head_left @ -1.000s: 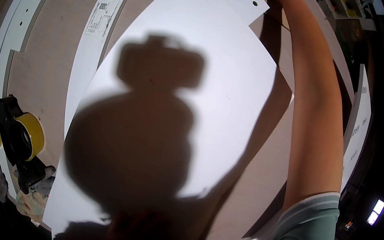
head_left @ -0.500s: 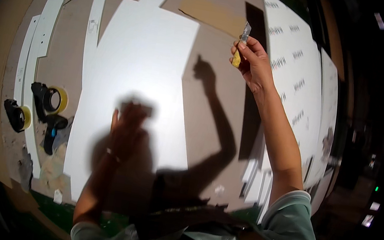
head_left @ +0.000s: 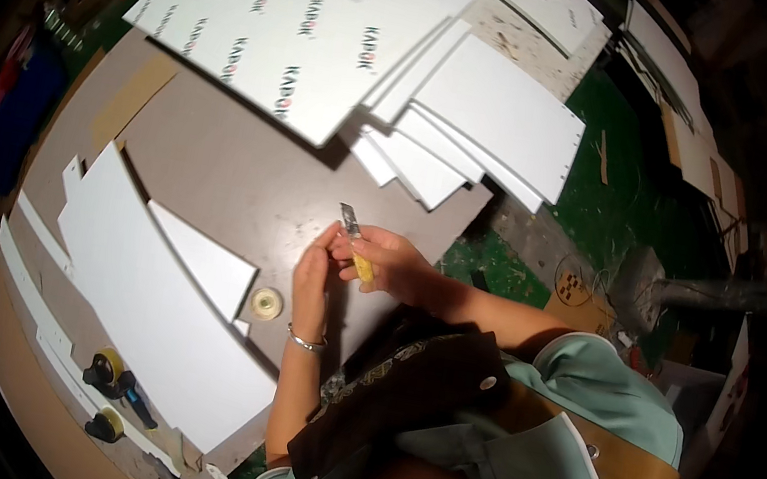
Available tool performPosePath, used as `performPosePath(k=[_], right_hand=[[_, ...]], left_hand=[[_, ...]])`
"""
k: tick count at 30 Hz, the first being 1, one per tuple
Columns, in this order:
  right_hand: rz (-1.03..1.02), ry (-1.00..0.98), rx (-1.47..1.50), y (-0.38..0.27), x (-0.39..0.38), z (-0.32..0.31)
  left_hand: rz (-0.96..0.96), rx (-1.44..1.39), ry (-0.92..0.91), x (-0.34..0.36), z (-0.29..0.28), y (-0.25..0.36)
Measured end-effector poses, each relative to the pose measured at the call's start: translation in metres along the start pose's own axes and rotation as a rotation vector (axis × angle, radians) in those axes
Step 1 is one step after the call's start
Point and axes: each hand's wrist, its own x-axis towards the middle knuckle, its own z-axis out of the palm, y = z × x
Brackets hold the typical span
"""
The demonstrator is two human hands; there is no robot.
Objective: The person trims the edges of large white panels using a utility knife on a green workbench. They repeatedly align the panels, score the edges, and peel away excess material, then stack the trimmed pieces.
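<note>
Low over the table, my right hand [head_left: 382, 258] is closed round a utility knife [head_left: 361, 264] with a yellow grip, its grey metal blade end pointing up and away from me. My left hand [head_left: 313, 273], with a bracelet at the wrist, is raised right beside it. Its fingers are stretched out, and their tips meet or nearly meet the right hand's fingers near the blade; whether they touch the knife is hard to tell. A large white panel [head_left: 152, 287] lies to the left, with a smaller white panel [head_left: 207, 261] next to it. Near my left wrist is a tape roll [head_left: 266, 303].
A large printed white board [head_left: 286, 31] covers the table's far side. Several white panels [head_left: 502, 107] are stacked at its right. Tape dispensers [head_left: 110, 372] and narrow white strips [head_left: 49, 326] lie at the left edge. Green floor [head_left: 605, 190] shows to the right.
My view has turned right, so the printed board now appears ahead. The left hand has left the white panel and come to the right hand. The knife has come down and closer to me.
</note>
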Motion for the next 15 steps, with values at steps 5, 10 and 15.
performPosePath(k=[5, 10, 15], right_hand=[[-0.250, 0.227, 0.170, -0.102, -0.162, -0.257], [-0.559, 0.483, 0.058, -0.264, -0.359, -0.586], [-0.569, 0.677, -0.177, -0.390, -0.477, -0.839]], left_hand=[[-0.101, 0.056, -0.372, 0.023, 0.304, -0.072], [-0.335, 0.109, -0.549, 0.070, 0.639, -0.178], [-0.326, 0.032, -0.408, 0.142, 0.887, -0.264]])
